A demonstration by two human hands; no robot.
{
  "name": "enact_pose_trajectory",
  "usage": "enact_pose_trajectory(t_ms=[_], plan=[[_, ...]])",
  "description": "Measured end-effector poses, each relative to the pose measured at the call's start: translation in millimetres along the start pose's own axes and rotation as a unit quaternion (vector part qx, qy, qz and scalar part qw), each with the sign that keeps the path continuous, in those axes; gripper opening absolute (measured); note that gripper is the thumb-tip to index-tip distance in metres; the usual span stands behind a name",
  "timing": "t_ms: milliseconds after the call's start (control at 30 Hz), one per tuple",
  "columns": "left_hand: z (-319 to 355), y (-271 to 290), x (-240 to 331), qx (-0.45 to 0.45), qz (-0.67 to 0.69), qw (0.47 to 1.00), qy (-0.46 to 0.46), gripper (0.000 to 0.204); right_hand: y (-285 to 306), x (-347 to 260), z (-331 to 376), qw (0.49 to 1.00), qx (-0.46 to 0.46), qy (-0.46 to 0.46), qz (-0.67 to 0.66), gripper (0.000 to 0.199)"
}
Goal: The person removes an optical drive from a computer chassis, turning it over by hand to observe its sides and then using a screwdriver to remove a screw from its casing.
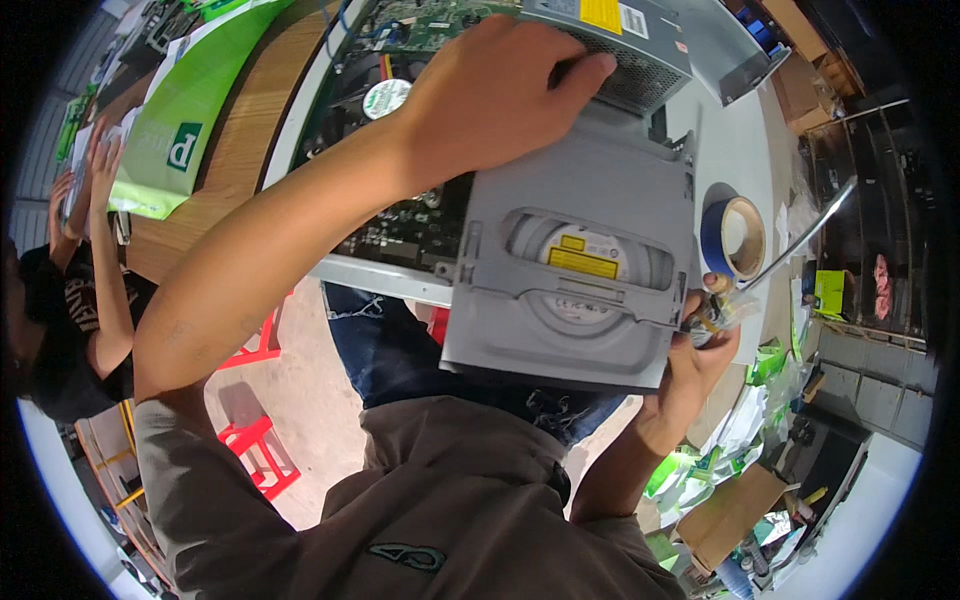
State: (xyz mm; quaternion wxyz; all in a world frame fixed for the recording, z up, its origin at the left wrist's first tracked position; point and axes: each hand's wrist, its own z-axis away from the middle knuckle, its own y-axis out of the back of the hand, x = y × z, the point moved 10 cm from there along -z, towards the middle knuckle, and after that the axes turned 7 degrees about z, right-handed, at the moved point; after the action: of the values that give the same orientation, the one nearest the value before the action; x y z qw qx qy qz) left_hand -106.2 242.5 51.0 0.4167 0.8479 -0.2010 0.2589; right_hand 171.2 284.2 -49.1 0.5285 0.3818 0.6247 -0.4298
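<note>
The optical drive (575,285) at the frame's centre is showing plain grey metal with a yellow label, and the circuit board (400,225) behind it is showing dark green. A blue tape roll (722,236) is lying at right on the white worktop (735,150), while a green-and-white bag (190,110) is covering the brown wooden surface at upper left.

Grey optical drive (575,270) between left hand (490,95) and right hand (700,355).

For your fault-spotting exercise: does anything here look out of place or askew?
Yes. The grey optical drive is out of the open computer case, tilted over the table edge and held by the left hand and right hand. The right hand also grips a screwdriver.
</note>
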Motion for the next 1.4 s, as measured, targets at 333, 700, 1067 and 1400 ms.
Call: enact_pose_trajectory(t_ms=[333, 700, 1067, 1400], plan=[[-0.7, -3.1, 2.3, -0.027, -0.096, 0.994, -0.041, 0.037, -1.2, 4.1, 5.4, 0.998, -0.060, 0.024, -0.009, 0.072], [0.0, -12.0, 1.2, -0.114, -0.080, 0.990, 0.011, 0.036, 2.4, 3.1, 3.8, 1.000, 0.010, 0.005, -0.011, 0.073], [8.1, -19.2, 10.5, -0.116, -0.094, 0.987, -0.056, 0.044, 13.4, -6.9, 27.1, 0.998, 0.048, -0.026, 0.039, 0.056], [7.7, -42.3, 42.6, -0.140, -0.166, 0.972, -0.094, 0.045, -6.4, -11.5, 63.0, 0.990, -0.001, -0.134, 0.054, 0.057]])
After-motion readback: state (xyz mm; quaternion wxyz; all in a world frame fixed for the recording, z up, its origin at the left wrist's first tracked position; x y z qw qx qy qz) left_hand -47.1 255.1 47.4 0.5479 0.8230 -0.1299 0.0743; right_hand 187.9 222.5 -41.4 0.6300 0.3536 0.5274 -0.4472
